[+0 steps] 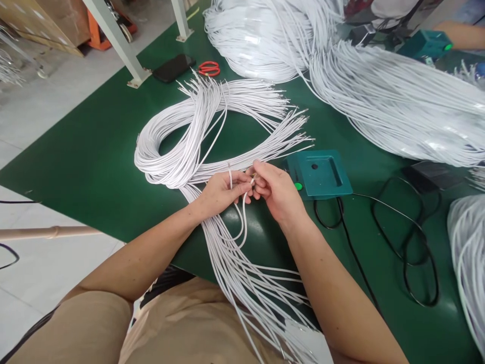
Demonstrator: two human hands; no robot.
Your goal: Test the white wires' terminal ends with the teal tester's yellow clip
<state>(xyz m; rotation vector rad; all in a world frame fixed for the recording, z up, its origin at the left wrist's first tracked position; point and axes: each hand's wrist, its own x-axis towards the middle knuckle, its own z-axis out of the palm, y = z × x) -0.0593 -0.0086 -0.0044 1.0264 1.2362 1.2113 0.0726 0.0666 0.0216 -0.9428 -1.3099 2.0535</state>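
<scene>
My left hand (222,191) and my right hand (273,189) meet over the green table (87,151), fingers pinched together. Both grip a thin white cable (244,220) whose stripped end sits between my fingertips. The cable loops down beneath my left hand toward my lap. A big looped bundle of white cables (189,136) lies just beyond my hands, its loose ends fanning right. More strands (246,283) trail off the table's near edge over my legs. A teal box with a green button (319,173) stands right beside my right hand.
Large heaps of white cable (397,101) fill the back and right. Black cords (401,232) loop across the right side. A dark phone (174,67) and red scissors (209,68) lie at the far edge. Another person's arm (460,34) and a second teal box (426,44) are top right.
</scene>
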